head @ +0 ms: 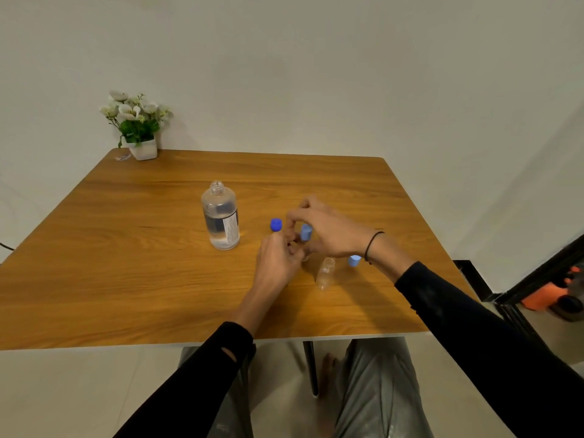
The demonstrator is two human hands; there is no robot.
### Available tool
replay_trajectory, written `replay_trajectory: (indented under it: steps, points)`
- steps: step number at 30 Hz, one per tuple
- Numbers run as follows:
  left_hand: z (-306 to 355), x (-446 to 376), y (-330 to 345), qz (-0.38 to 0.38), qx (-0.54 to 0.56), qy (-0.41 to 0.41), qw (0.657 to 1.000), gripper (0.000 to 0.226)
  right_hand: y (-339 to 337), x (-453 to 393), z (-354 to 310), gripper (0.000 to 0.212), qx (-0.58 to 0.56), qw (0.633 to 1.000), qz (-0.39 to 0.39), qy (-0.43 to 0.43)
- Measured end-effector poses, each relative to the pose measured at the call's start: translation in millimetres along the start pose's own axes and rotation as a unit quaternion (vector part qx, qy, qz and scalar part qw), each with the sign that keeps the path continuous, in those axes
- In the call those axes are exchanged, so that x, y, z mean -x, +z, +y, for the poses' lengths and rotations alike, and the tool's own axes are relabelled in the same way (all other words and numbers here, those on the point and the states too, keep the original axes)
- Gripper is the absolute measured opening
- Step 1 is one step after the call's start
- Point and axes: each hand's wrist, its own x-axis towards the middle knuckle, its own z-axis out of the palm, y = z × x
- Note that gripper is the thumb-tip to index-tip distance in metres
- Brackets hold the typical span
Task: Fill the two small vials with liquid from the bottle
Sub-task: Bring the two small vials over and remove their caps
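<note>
- The right hand (328, 233) is curled, its fingertips pinching a light blue cap (306, 232) from above.
- The left hand (278, 260) is curled too, gripping a small vial (305, 256) just under that cap (only a sliver of glass shows below the fingers, so its fill level cannot be told).
- A second vial (325, 273) stands open and clear on the table (126, 248), just in front of the right hand; whether it holds liquid is hard to make out.
- Its light blue cap (354, 260) sits beside the right wrist, partly hidden.
- The bottle (221, 216) stands uncapped to the left of the hands, part full; a darker blue cap (276, 224) lies between it and the hands.
</note>
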Motion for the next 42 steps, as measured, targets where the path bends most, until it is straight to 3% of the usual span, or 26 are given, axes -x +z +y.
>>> replay_trajectory:
  steps: [3, 6, 9, 13, 14, 18, 22, 25, 28, 32, 36, 38, 42]
  points:
    - [-2, 1, 0, 0.009, -0.010, 0.010, 1.000, 0.029, 1, 3, 1, 0.054, -0.041, 0.997, 0.059, 0.023]
    - [-1, 0, -1, 0.002, -0.003, -0.006, 1.000, 0.023, 6, -2, -2, 0.040, 0.116, 0.987, 0.077, 0.076]
    - [-3, 1, -2, -0.007, 0.017, 0.021, 1.000, 0.019, 8, -7, 1, 0.010, 0.104, 0.992, 0.032, 0.060]
    - [-7, -1, -5, -0.007, 0.005, 0.042, 0.999, 0.013, 1, -6, 3, 0.073, 0.093, 0.994, 0.004, 0.049]
    - [-7, -2, -5, -0.006, 0.000, 0.035, 0.999, 0.015, 2, -7, 3, 0.071, 0.110, 0.992, 0.016, 0.062]
    - [-11, -6, -2, -0.024, 0.021, 0.034, 0.999, 0.005, 5, -12, 5, 0.019, 0.132, 0.990, 0.039, 0.040]
    - [-15, -14, -2, -0.022, 0.024, 0.037, 0.999, 0.017, -3, -11, 21, 0.029, 0.076, 0.993, 0.091, -0.031]
    - [-16, -21, -3, -0.030, 0.013, 0.041, 0.999, 0.031, -7, -12, 43, 0.025, 0.083, 0.989, 0.120, -0.008]
    - [-15, -22, -5, -0.040, 0.005, 0.046, 0.998, 0.033, 3, -13, 63, 0.014, 0.126, 0.988, 0.071, 0.053]
    - [-14, -16, -9, -0.035, -0.014, 0.050, 0.998, 0.040, 34, -15, 74, 0.036, 0.150, 0.983, 0.040, 0.098]
    - [-18, -7, -23, -0.026, -0.032, 0.042, 0.998, 0.043, 35, -14, 78, 0.065, 0.103, 0.985, 0.046, 0.130]
    - [-23, 2, -37, -0.010, -0.029, 0.033, 0.999, 0.040, 25, -8, 75, 0.070, 0.093, 0.984, 0.071, 0.132]
    - [-38, 24, -69, 0.033, -0.006, 0.017, 0.999, 0.032, -2, -1, 45, 0.049, 0.041, 0.975, 0.210, 0.066]
